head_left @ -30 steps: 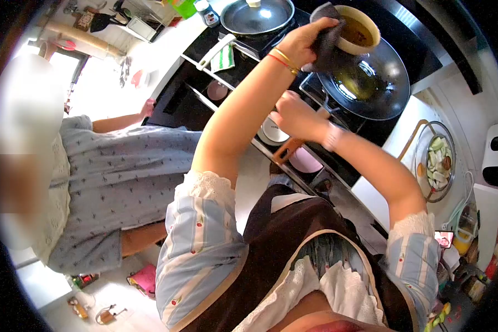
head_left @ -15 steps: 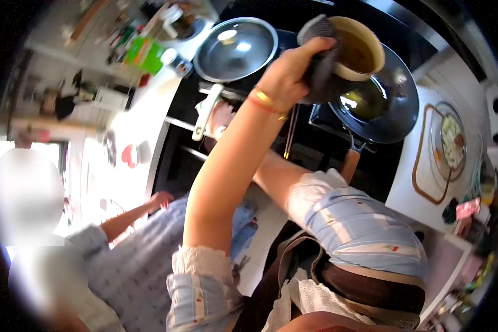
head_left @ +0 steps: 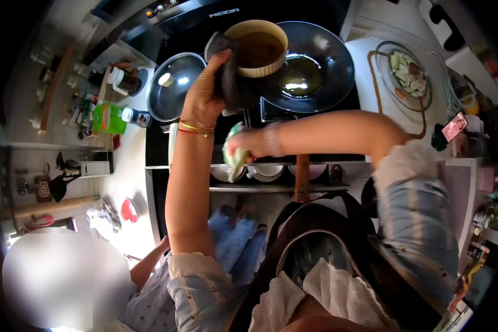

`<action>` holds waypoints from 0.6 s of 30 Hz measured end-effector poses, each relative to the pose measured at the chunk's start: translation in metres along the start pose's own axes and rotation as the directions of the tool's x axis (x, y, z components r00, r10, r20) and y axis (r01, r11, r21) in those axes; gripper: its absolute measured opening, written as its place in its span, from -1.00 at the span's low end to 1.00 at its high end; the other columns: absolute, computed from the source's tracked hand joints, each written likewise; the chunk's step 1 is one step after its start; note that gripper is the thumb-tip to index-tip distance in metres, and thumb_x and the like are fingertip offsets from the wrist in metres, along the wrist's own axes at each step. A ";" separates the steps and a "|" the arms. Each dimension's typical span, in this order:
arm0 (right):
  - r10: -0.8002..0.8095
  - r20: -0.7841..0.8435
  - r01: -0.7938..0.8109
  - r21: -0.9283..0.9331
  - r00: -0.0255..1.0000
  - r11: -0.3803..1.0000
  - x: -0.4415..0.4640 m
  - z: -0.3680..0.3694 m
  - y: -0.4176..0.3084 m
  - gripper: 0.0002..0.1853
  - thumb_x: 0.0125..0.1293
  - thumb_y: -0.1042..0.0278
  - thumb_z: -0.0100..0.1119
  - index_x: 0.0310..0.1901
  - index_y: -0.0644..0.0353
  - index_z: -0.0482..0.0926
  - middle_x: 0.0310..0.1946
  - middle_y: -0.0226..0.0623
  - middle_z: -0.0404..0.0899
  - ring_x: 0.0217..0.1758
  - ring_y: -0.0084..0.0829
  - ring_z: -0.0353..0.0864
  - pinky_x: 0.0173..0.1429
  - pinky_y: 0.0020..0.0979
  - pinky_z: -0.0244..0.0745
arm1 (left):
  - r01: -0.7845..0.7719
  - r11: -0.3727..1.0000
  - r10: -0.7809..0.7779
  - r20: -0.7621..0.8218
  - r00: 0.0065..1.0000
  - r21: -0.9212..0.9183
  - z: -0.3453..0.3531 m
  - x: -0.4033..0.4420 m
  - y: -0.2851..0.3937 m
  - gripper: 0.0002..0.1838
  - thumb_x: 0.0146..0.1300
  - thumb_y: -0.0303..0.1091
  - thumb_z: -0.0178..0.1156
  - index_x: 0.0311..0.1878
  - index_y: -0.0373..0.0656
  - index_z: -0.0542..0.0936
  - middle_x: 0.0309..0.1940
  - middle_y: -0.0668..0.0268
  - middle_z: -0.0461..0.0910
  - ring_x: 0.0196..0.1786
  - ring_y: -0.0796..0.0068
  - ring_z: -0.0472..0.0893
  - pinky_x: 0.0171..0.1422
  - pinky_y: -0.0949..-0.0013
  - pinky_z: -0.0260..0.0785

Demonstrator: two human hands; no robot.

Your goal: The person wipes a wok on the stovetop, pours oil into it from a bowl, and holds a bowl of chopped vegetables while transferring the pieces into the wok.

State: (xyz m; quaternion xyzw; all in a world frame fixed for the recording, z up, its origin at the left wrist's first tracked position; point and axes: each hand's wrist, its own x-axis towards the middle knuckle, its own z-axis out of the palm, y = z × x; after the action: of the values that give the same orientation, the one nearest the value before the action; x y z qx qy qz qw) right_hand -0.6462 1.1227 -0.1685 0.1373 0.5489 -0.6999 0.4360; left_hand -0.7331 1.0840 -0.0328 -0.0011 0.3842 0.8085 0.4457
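Observation:
My left hand (head_left: 205,97) grips a dark cloth (head_left: 231,83) against the side of a cream ribbed bowl (head_left: 265,71), which holds brownish liquid. The bowl is held up beside and partly over the left edge of a dark wok (head_left: 332,61). Some oily liquid lies in the wok's bottom, and its wooden handle (head_left: 301,177) points toward me. Below the bowl, my right hand (head_left: 252,143) is closed on a green-and-white cloth (head_left: 235,152) near the stove's front edge. Motion blurs this hand a little.
Left of the bowl is a round pan (head_left: 169,99) with a small pale object on top. A glass dish of chopped vegetables (head_left: 408,74) stands on the right counter. A green box (head_left: 109,118) and jar (head_left: 136,117) are at left. Another person's arm (head_left: 149,265) shows lower left.
The view has turned. My right hand went from the wok handle area, under my left arm, to the green-and-white cloth and now holds it. My left hand still holds the bowl with the dark cloth.

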 end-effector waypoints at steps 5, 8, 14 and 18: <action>-0.194 -0.335 0.239 0.098 0.922 0.966 -0.212 -0.050 0.009 -0.76 -0.06 0.42 0.16 -0.28 0.27 0.53 -0.38 -0.23 0.53 -0.44 -0.43 0.52 -0.48 -0.54 0.35 | 0.021 0.999 -0.022 0.008 1.000 0.037 0.031 -0.013 -0.007 -0.48 0.05 -0.31 0.32 0.07 -0.26 0.40 -0.01 0.12 0.48 0.05 0.19 0.47 0.21 0.20 0.35; -0.493 -0.666 0.508 -0.194 0.560 0.839 -0.260 -0.090 0.013 -0.70 0.00 0.44 0.09 -0.18 0.33 0.47 -0.24 -0.16 0.54 -0.16 -0.33 0.59 -0.11 -0.38 0.55 | 0.022 0.999 -0.023 0.038 0.999 0.035 0.049 -0.014 -0.018 -0.52 0.14 -0.27 0.24 0.13 -0.18 0.41 0.11 0.13 0.43 0.16 0.11 0.40 0.30 0.06 0.23; -0.840 -0.511 0.478 -0.700 0.184 0.530 -0.276 -0.168 -0.012 -0.51 0.02 0.56 0.05 0.09 0.28 0.35 -0.10 -0.15 0.52 0.00 -0.34 0.52 0.11 -0.35 0.40 | -0.024 0.998 0.022 0.039 0.999 0.053 0.099 -0.011 -0.057 -0.56 0.16 -0.32 0.21 0.07 -0.30 0.40 0.03 0.08 0.47 0.08 0.21 0.47 0.19 0.21 0.37; -0.874 -0.412 0.547 -0.684 0.257 0.483 -0.283 -0.183 -0.018 -0.52 0.03 0.60 0.04 0.08 0.24 0.38 -0.13 -0.16 0.53 -0.02 -0.33 0.51 0.08 -0.34 0.41 | -0.017 1.000 0.017 0.022 1.000 -0.003 0.124 0.002 -0.089 -0.57 0.16 -0.32 0.21 0.06 -0.29 0.42 0.01 0.10 0.48 0.07 0.21 0.47 0.21 0.19 0.36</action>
State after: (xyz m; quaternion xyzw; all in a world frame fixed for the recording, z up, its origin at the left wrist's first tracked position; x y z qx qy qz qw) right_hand -0.5480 1.4153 -0.0331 0.0362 0.8011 -0.5698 -0.1796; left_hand -0.6278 1.1897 -0.0011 0.0104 0.3783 0.8127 0.4431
